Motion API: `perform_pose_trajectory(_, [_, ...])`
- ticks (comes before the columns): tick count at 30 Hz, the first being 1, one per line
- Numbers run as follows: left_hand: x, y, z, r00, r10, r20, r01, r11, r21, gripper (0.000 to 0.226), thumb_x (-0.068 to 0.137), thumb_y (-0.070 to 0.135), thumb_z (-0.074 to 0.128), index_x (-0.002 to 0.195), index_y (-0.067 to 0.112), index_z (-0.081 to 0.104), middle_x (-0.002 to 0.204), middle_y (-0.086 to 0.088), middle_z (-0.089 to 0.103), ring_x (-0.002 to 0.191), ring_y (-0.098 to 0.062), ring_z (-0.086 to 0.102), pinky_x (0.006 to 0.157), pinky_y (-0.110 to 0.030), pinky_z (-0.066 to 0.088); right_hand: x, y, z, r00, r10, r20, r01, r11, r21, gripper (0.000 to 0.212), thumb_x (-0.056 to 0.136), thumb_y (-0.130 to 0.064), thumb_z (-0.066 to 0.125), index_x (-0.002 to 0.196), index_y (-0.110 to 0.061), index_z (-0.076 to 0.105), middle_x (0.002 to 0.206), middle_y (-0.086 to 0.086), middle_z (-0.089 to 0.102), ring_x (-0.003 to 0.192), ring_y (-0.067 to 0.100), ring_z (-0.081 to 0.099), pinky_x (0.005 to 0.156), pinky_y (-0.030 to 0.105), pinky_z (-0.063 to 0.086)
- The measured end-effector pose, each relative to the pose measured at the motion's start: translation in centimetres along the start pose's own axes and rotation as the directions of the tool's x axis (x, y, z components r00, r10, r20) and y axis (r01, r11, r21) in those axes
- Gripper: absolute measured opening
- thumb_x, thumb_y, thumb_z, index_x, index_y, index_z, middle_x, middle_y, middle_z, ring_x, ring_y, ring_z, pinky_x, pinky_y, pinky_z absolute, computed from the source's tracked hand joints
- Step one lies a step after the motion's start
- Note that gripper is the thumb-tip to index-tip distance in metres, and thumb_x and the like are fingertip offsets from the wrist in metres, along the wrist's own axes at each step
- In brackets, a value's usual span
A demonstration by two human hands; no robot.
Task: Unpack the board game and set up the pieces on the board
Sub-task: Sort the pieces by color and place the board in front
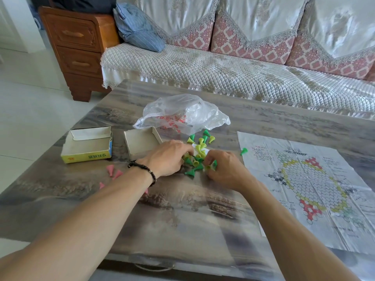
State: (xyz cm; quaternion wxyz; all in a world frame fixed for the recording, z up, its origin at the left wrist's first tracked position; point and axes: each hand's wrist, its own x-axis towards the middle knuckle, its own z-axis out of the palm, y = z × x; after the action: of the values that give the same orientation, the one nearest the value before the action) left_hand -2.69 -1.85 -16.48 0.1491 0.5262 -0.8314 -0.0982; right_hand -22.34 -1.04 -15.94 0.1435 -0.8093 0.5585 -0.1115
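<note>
Table (182,216): hands (198,161) crowd green pieces (199,142) beside board (308,179).

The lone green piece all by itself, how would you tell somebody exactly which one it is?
Find the paper game board spread flat on the right side of the table. At its top left corner stands the lone green piece, right on the paper's edge. The other green and yellow pieces are heaped between the two hands, and the pink pieces lie far left.

Green and yellow cone pieces (199,153) lie heaped left of the unfolded paper board (310,185).
</note>
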Motion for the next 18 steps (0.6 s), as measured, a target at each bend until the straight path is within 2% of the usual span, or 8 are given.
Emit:
perform_pose_trajectory(6, [-0.5,-0.3,0.1,1.0,-0.026,-0.014,0.025,0.999,-0.034,0.021,0.086,0.009,0.061,0.103,0.021,0.062,0.095,-0.001,0.061,0.096,-0.02,0.055,0.078,-0.035,0.045,-0.1,0.0,0.1,1.0,-0.019,-0.009,0.02,0.999,0.038,0.02,0.08,-0.011,0.06,0.087,-0.029,0.054,0.098,-0.005,0.061,0.092,0.015,0.053,0.074,0.024,0.037])
perform_pose_trajectory(9, [-0.7,-0.2,-0.1,1.0,-0.013,-0.013,0.013,0.999,-0.029,0.012,0.086,0.013,0.063,0.095,0.022,0.065,0.088,0.004,0.056,0.094,-0.019,0.055,0.078,-0.034,0.045,-0.4,0.0,0.2,0.999,-0.043,-0.022,0.044,0.998,0.048,0.017,0.079,-0.011,0.06,0.089,-0.024,0.059,0.09,-0.01,0.055,0.086,0.012,0.049,0.072,0.024,0.036])
perform_pose_trajectory(11, [-0.9,-0.2,-0.1,0.999,-0.027,-0.017,0.026,0.999,-0.031,0.011,0.087,0.015,0.063,0.093,0.023,0.065,0.092,0.003,0.062,0.095,-0.018,0.056,0.078,-0.038,0.048,-0.6,0.0,0.3,0.998,-0.058,-0.039,0.06,0.997,0.042,0.016,0.079,-0.01,0.061,0.09,-0.022,0.061,0.087,-0.01,0.053,0.084,0.012,0.047,0.07,0.025,0.035])
perform_pose_trajectory(15, [-1.4,-0.3,0.1,0.997,-0.05,-0.052,0.048,0.998,-0.037,0.008,0.085,0.018,0.067,0.089,0.024,0.065,0.092,0.001,0.066,0.093,-0.018,0.057,0.074,-0.039,0.05,-1.0,0.0,0.7,0.986,-0.093,-0.138,0.101,0.994,0.051,0.016,0.076,-0.007,0.062,0.087,-0.019,0.061,0.085,-0.008,0.054,0.078,0.015,0.05,0.066,0.027,0.035])
perform_pose_trajectory(18, [-1.7,-0.1,-0.1,0.997,-0.055,-0.054,0.053,0.998,-0.036,0.008,0.085,0.016,0.067,0.09,0.021,0.065,0.091,0.0,0.066,0.091,-0.017,0.056,0.074,-0.031,0.046,-1.5,0.0,0.7,0.969,-0.097,-0.228,0.122,0.988,0.096,0.017,0.076,-0.005,0.063,0.085,-0.019,0.061,0.085,-0.004,0.059,0.074,0.018,0.054,0.065,0.03,0.042])
